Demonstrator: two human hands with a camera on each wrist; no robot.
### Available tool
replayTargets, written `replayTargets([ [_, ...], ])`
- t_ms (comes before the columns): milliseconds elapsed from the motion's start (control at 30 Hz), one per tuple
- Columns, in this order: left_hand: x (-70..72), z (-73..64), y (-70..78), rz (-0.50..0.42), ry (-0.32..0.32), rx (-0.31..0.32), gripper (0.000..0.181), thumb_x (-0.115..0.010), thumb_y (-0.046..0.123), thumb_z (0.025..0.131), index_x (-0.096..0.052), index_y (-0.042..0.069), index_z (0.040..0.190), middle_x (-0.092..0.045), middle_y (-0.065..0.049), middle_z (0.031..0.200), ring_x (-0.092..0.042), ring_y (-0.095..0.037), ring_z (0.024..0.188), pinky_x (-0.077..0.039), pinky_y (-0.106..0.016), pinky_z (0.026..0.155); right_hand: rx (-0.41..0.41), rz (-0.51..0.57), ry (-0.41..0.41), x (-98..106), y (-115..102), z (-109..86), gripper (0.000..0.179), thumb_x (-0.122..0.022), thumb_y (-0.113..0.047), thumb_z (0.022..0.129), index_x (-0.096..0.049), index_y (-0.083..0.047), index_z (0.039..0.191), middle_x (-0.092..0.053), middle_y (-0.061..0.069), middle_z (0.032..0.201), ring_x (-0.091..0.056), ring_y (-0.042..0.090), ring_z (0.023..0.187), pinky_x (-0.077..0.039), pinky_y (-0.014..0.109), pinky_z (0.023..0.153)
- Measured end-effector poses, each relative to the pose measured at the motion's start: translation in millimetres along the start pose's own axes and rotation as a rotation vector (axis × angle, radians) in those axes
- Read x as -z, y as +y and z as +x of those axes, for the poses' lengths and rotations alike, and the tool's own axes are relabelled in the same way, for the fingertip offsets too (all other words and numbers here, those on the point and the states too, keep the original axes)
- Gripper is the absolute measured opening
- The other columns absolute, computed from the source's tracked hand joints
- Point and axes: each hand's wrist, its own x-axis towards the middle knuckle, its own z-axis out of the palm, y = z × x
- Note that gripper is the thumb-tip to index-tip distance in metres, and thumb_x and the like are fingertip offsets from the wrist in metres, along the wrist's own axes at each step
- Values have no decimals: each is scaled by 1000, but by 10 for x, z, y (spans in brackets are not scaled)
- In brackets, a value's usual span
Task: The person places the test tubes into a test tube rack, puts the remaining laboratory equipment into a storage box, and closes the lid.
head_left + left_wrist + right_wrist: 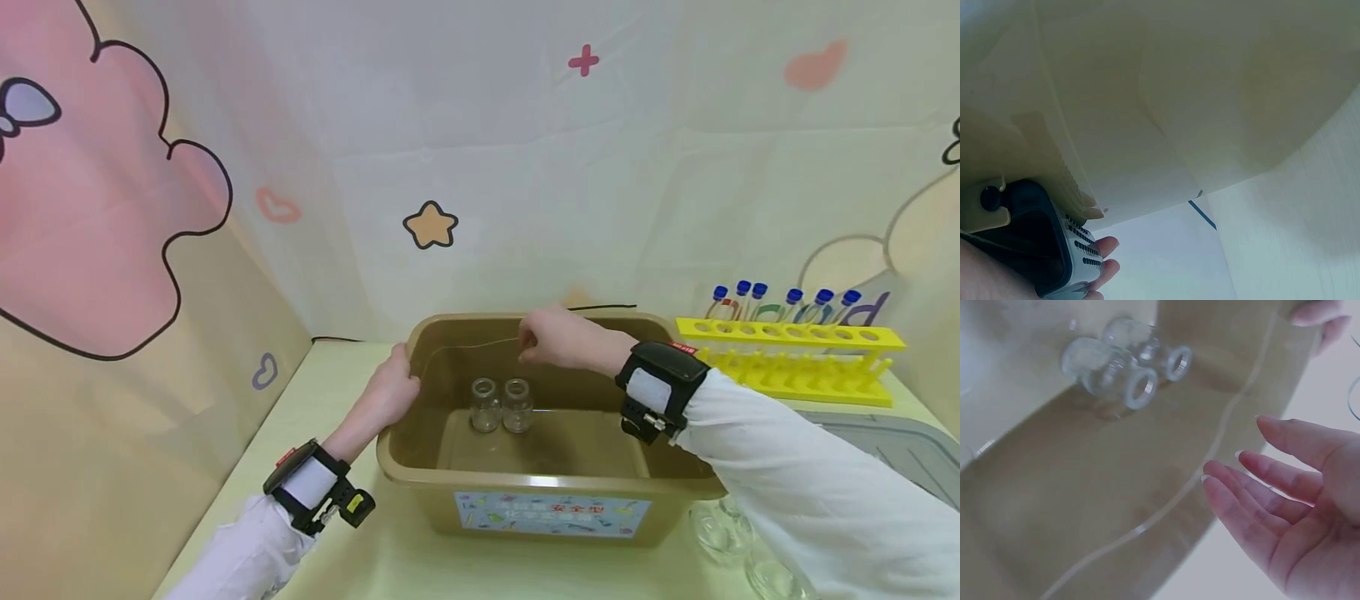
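Observation:
A brown plastic bin [510, 483] with a printed label on its front stands before me. Two small clear glass jars [485, 407] are side by side on its floor, toward the left. My left hand [390, 387] grips the bin's left rim near the back corner; in the right wrist view its fingers [1319, 312] lap over the edge. Above the back rim hovers my right hand [562, 337]. The right wrist view shows that hand [1285, 500] with loosely bent, spread fingers and nothing between them. Mostly the bin's outer wall [1166, 94] fills the left wrist view.
At the back right stands a yellow test tube rack [795, 333] with several blue-capped tubes [793, 297]. A grey lid [892, 442] lies on the right. Clear glassware [720, 529] sits beside the bin's front right corner, partly under my right sleeve. A printed cloth [510, 167] hangs behind.

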Motion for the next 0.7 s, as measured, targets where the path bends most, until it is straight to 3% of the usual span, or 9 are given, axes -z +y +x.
replayTargets([
  [233, -3, 2, 8, 8, 1, 8, 43, -40, -2, 81, -33, -13, 121, -51, -27, 105, -51, -35, 93, -41, -45, 77, 0, 38, 66, 260, 43, -150, 18, -63, -9, 83, -62, 5, 94, -61, 12, 88, -57, 25, 84, -44, 37, 75],
  [500, -7, 8, 5, 11, -6, 14, 43, -39, -2, 81, -32, -14, 122, -51, -28, 104, -52, -35, 91, -43, -44, 75, 26, 87, 202, 461, 163, -359, 12, -64, -5, 81, -63, 5, 88, -63, 11, 82, -58, 27, 80, -45, 38, 71],
  [700, -5, 3, 13, 24, -1, 9, 42, -40, -3, 81, -33, -14, 121, -51, -28, 103, -52, -36, 92, -42, -45, 76, -15, 93, 223, 589, 249, -568, 13, -63, -6, 83, -63, 4, 91, -62, 10, 84, -58, 27, 80, -46, 39, 69],
])
